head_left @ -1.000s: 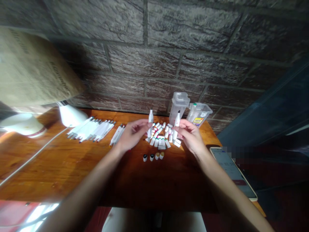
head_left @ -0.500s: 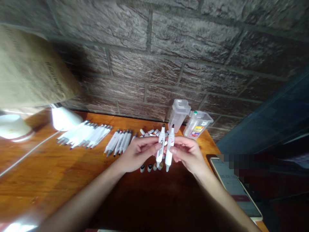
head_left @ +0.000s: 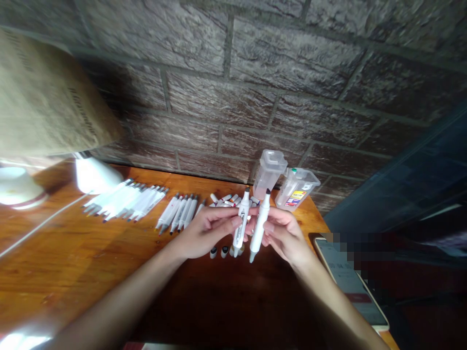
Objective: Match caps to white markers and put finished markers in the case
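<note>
Two uncapped white markers are held up side by side over the table, dark tips pointing up. My left hand (head_left: 207, 228) is closed around the left marker (head_left: 241, 223), which has dark print along its barrel. The right marker (head_left: 260, 228) is pinched in my right hand (head_left: 284, 233) and leans a little to the right. Beneath them stand several small marker caps (head_left: 224, 251), partly hidden. Behind my fingers lies a heap of white caps (head_left: 228, 199) with coloured ends.
To the left, white markers lie in a large group (head_left: 124, 199) and a smaller row (head_left: 178, 212). Two clear plastic containers (head_left: 269, 172) (head_left: 297, 189) stand by the brick wall. A lamp (head_left: 93, 172) with its cord is at left; a phone (head_left: 352, 282) lies at right.
The marker in my right hand has tilted further right at its top and moved slightly away from the left one. The camera view has shifted a little.
</note>
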{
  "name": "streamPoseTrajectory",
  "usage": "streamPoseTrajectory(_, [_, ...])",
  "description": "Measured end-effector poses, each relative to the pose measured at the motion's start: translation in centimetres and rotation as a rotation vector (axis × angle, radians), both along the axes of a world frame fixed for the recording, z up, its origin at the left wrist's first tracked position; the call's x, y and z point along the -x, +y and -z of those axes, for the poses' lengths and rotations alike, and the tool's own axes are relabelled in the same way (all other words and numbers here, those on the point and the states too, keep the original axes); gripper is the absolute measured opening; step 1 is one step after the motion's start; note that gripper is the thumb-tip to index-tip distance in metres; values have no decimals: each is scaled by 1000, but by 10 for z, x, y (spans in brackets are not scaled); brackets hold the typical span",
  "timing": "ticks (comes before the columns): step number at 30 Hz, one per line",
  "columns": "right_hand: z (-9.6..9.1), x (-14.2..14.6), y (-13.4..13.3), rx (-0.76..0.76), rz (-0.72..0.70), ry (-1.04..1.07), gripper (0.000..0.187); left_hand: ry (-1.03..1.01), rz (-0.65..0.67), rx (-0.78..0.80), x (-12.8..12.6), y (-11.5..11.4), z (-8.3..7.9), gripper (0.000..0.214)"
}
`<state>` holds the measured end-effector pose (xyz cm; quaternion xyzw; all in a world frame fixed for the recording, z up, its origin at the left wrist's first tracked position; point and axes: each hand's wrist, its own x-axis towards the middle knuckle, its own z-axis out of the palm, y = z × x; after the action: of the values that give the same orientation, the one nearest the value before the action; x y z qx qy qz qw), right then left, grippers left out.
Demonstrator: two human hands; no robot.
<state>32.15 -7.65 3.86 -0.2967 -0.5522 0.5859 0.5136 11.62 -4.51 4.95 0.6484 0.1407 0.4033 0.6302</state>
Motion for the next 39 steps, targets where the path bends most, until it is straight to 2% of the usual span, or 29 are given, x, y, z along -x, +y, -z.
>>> streamPoseTrajectory(9, [-11, 9, -5, 90, -32, 67, 30, -28, 71, 22, 2, 0, 1, 31])
streamPoseTrajectory(16, [-11, 8, -3, 107, -31, 91, 30, 31, 8, 49, 2, 0, 3, 33])
streamPoseTrajectory(18, [-11, 8, -1, 118, -11, 82, 28, 80, -67, 8, 3, 2, 0, 35])
streamPoseTrajectory(22, [-10, 5, 5, 138, 69, 86, 25, 178, -372, -58, 10, 17, -4, 41])
streamPoseTrajectory(25, [-10, 2, 9, 156, 114, 108, 25, 221, -477, -35, 28, 35, -4, 56])
streamPoseTrajectory(29, [-11, -2, 13, 159, 157, 126, 23, 477, -728, -194, 73, 49, -6, 52])
streamPoseTrajectory(32, [-11, -2, 14, 163, 182, 106, 24, 875, -974, -380, 111, 47, -10, 42])
streamPoseTrajectory(33, [-11, -2, 14, 163, 189, 96, 24, 996, -1019, -418, 121, 45, -10, 41])
streamPoseTrajectory(36, [-11, 0, 13, 164, 204, 67, 23, 1254, -1032, -460, 143, 40, -5, 44])
streamPoseTrajectory(39, [-11, 1, 12, 181, 204, 67, 22, 1438, -988, -427, 150, 39, 5, 42])
